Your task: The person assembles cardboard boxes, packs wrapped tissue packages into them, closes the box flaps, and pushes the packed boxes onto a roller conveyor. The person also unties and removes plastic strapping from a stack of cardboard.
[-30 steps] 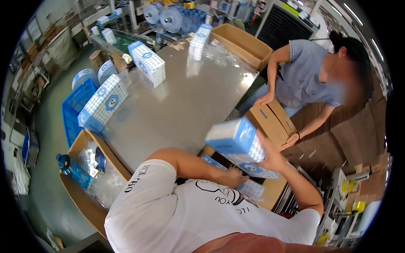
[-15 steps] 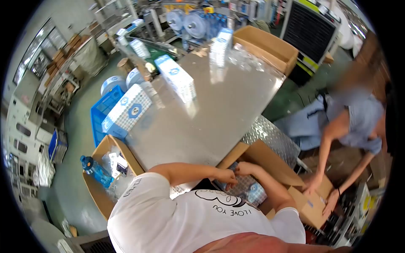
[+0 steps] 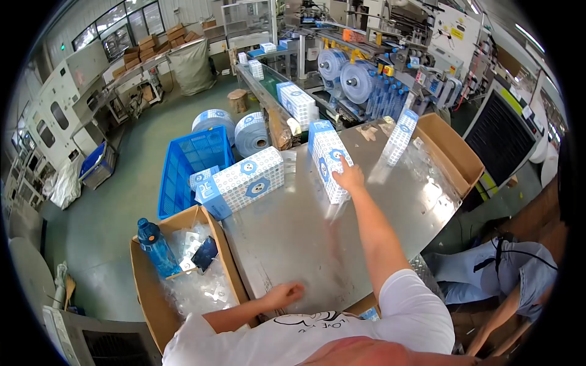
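Across the shiny steel tabletop (image 3: 287, 244), the white-shirted worker's (image 3: 410, 308) right hand (image 3: 350, 177) touches a long blue-and-white patterned box-shaped pack (image 3: 325, 154), whether gripping I cannot tell, its end facing the worker, presumably for easy reach, while the left hand (image 3: 283, 296) hangs half-open, empty, nearer the body.

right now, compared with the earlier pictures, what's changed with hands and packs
Both hands have left the near carton. The right hand let go of its pack and reached forward to a printed pack on the metal table; the left hand hangs empty over the near edge. A conveyor pack has come closer to the table. The blue bottle stays in its box.
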Tool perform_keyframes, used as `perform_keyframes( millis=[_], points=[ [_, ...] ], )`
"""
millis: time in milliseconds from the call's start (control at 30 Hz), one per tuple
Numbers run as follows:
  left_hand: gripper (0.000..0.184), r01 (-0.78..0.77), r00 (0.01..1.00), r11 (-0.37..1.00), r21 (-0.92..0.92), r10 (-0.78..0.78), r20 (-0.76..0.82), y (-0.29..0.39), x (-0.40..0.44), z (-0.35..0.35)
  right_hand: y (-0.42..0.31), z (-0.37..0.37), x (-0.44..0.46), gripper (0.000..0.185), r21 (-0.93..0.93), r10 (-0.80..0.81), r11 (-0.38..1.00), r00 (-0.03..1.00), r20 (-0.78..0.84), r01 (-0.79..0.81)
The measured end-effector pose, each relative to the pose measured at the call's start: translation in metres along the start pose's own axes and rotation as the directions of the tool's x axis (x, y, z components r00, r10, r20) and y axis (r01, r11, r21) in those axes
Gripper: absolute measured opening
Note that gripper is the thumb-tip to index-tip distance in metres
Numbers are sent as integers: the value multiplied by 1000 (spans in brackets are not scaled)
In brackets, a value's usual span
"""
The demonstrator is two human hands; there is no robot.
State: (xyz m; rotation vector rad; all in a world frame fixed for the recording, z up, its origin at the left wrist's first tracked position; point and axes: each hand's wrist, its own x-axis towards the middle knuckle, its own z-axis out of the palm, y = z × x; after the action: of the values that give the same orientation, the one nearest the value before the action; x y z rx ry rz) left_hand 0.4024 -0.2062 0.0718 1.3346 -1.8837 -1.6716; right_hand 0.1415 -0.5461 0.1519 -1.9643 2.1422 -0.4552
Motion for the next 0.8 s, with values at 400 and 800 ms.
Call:
perform_keyframes(
  millis=[400, 800],
  points=[
    [100, -417, 777, 338, 844, 614, 139, 125, 101, -82, 34, -96, -148, 81, 441, -436, 893, 418, 797, 91],
    [94, -375, 872, 915, -147, 294, -392, 142, -7, -200, 28, 10, 23, 81, -109, -195, 976, 977, -81, 186]
  ],
)
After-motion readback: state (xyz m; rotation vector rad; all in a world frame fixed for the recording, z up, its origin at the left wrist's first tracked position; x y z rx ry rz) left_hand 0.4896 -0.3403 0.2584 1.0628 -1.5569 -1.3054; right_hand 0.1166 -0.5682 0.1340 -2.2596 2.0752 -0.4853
